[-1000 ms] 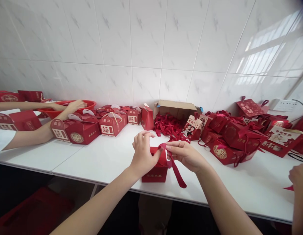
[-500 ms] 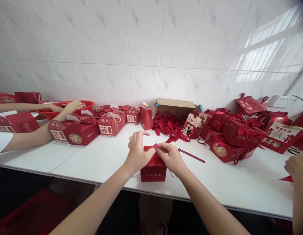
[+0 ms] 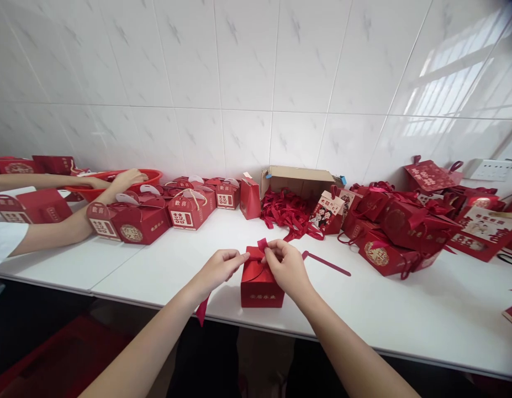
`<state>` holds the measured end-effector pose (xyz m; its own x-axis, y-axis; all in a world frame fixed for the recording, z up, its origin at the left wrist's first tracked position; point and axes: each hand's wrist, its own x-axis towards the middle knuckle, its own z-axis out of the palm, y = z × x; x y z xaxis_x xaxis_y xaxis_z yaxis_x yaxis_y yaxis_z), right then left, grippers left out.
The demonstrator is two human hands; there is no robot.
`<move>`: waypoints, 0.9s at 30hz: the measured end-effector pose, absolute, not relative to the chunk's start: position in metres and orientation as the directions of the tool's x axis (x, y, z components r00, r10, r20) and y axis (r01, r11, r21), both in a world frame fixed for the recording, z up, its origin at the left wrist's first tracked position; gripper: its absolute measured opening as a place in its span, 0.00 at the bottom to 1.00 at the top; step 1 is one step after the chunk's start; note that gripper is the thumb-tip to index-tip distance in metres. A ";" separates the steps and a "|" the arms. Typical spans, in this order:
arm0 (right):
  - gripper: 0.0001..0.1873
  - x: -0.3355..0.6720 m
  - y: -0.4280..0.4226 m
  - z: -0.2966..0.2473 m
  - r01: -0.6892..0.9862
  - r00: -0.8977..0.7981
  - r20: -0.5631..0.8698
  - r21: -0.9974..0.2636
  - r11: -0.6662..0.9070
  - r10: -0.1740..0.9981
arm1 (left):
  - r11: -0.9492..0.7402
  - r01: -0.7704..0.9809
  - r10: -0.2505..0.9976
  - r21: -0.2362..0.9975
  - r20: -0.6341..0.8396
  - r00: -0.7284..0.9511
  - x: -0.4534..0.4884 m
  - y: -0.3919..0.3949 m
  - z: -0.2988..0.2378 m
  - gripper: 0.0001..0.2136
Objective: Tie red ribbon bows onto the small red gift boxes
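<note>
A small red gift box stands near the front edge of the white table. A red ribbon crosses its top. My left hand pinches the ribbon at the box's left top, and one ribbon end hangs down below my left wrist. My right hand pinches the ribbon loop at the box's top right. The other ribbon tail lies flat on the table to the right.
An open cardboard box spilling red ribbons sits by the tiled wall. Finished red boxes line the left, more lie piled at the right. Another person's arms reach to a red basin at the left.
My left hand has dropped from above the box to its left side, drawing a ribbon end down over the table edge. The person's hand at the far right has left the view.
</note>
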<state>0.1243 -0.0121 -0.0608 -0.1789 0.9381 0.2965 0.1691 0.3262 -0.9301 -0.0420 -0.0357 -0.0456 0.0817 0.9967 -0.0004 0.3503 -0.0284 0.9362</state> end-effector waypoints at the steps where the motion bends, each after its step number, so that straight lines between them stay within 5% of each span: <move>1: 0.05 0.123 -0.012 -0.060 0.218 -0.154 0.304 -0.918 0.332 0.940 | -0.058 0.346 0.997 0.936 0.037 0.065 -0.042 -0.038 -0.039 0.20; 5: 0.07 0.125 -0.014 -0.055 0.371 -0.219 0.385 -0.817 0.442 0.897 | -0.137 0.359 0.990 0.923 0.121 0.066 -0.040 -0.044 -0.011 0.15; 10: 0.09 0.132 -0.021 -0.048 0.343 -0.390 0.475 -0.720 0.603 0.789 | -0.196 0.392 0.979 0.899 0.154 0.137 -0.026 -0.033 0.018 0.10; 12: 0.11 0.133 -0.020 -0.049 0.333 -0.367 0.450 -0.754 0.567 0.814 | -0.270 0.312 0.956 0.911 0.215 0.200 -0.019 -0.026 0.023 0.09; 15: 0.16 0.132 -0.016 -0.053 0.246 -0.292 0.387 -0.854 0.459 0.875 | -0.244 0.248 0.962 0.937 0.201 0.186 -0.016 -0.018 0.015 0.22; 19: 0.17 0.131 -0.014 -0.055 0.194 -0.215 0.423 -0.865 0.462 0.881 | -0.178 0.287 0.979 0.941 0.140 0.149 -0.025 -0.019 -0.014 0.16; 27: 0.11 0.125 -0.019 -0.060 0.071 -0.045 0.381 -0.921 0.384 0.923 | -0.293 0.210 0.956 0.933 0.279 0.093 -0.028 -0.036 -0.041 0.09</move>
<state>0.1253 -0.0188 -0.0600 -0.0450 0.9233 0.3814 0.0707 0.3838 -0.9207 -0.0282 -0.0355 -0.0412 0.0931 0.9557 0.2791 0.2097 -0.2928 0.9329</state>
